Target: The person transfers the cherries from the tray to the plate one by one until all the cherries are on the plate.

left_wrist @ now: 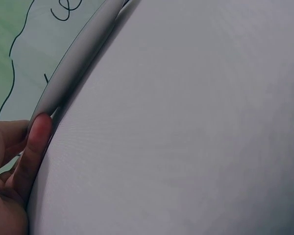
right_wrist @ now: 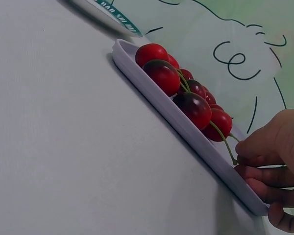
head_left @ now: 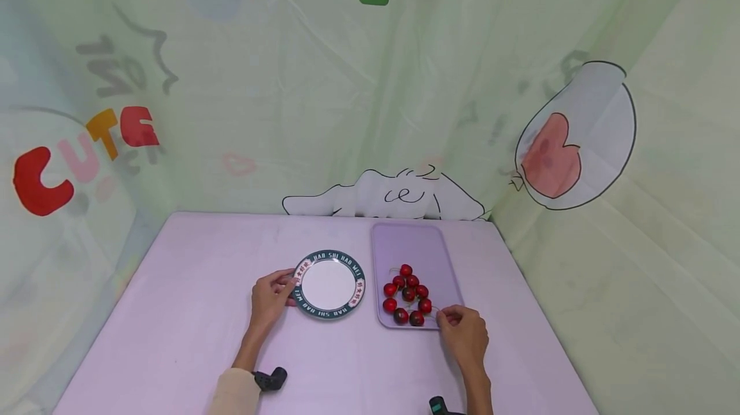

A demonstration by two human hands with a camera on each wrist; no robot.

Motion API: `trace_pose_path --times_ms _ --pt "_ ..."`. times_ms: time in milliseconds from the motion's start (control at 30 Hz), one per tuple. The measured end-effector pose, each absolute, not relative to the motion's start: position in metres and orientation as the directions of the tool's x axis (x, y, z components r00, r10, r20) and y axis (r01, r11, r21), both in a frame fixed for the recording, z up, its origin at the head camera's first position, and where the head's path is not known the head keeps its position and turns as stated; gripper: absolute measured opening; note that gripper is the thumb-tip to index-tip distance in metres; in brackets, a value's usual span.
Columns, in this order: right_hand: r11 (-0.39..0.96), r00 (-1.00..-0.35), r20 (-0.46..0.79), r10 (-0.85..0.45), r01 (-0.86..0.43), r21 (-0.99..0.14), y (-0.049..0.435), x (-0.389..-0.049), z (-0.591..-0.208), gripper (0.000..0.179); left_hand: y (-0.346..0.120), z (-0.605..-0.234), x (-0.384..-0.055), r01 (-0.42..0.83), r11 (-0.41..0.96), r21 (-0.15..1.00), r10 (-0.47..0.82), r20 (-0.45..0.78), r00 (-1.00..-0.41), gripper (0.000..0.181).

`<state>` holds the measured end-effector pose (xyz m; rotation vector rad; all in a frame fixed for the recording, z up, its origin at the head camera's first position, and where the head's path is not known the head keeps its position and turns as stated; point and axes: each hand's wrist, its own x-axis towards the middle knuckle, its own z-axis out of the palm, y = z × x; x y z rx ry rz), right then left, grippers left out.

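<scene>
Left grip (head_left: 270, 299) is clamped on the left edge of the round plate (head_left: 329, 284), thumb above the rim and at least one finger beneath; the right grip (head_left: 465, 333) has thumb and forefinger together at the near right corner of the lilac tray (head_left: 410, 245), apparently on a cherry stem (right_wrist: 233, 137). The cherries (head_left: 408, 294) lie bunched in the near half of that tray, which sits on the counter (head_left: 220, 248) to the right of the plate, with a gap between. That stem looks like the weak point: it is thin, so it could slide out or twist if the pinch loosens or the pull is abrupt. Other stems cross close by, and in the right wrist view one ends near the forefinger; if it were caught too, a neighbouring cherry might be dragged out of the heap. A lift kept too low could knock fruit against the shallow tray wall, and a dropped cherry would probably roll across the counter. On the left, the plate is held at one side only, and I cannot tell whether it sits fully flat; raising that edge would tilt it, and anything round set on its smooth middle could roll off.
</scene>
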<state>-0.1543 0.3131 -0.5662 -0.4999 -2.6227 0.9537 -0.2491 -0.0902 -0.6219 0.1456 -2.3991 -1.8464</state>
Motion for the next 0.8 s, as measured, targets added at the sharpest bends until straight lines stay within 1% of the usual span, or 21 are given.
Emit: trace_pose_path --times_ms 333,567,667,800 --pt "0.625 -0.855 0.16 0.493 0.22 -0.749 0.315 -0.157 -0.568 0.015 -0.09 -0.621 -0.247 -0.013 0.262 0.965 -0.145 0.026 -0.989 0.032" --pt "0.56 -0.857 0.121 0.501 0.214 -0.801 0.31 -0.154 -0.555 0.017 -0.09 -0.62 -0.248 -0.009 0.268 0.963 -0.151 0.032 -0.988 0.032" --pt "0.526 -0.856 0.111 0.504 0.203 -0.826 0.31 -0.156 -0.556 0.017 -0.09 -0.619 -0.248 -0.005 0.27 0.963 -0.15 0.037 -0.988 0.032" --pt "0.44 -0.853 0.088 0.515 0.175 -0.881 0.312 -0.158 -0.563 0.016 -0.089 -0.621 -0.247 -0.013 0.279 0.96 -0.152 0.031 -0.988 0.033"
